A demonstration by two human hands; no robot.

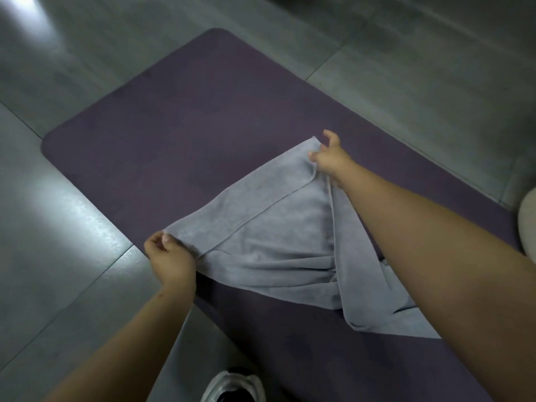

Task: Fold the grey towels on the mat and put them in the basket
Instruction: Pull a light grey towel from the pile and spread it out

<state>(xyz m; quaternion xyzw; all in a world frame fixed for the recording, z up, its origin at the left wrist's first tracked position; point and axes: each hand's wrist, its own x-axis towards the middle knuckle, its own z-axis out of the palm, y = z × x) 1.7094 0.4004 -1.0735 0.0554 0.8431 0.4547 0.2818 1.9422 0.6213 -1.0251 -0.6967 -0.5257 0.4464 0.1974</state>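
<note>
A soft grey terry towel (278, 236) lies partly folded on a dark purple rubber mat (179, 117) spread over a grey tiled floor (72, 204). The left hand (169, 258) pinches the towel's near-left corner; the right hand (330, 158) pinches its far corner. A white and black shoe (232, 385) shows at the bottom edge.

1 grey towel (278, 242), 1 purple mat (179, 134), 2 hands, 1 shoe (232, 385)
</note>
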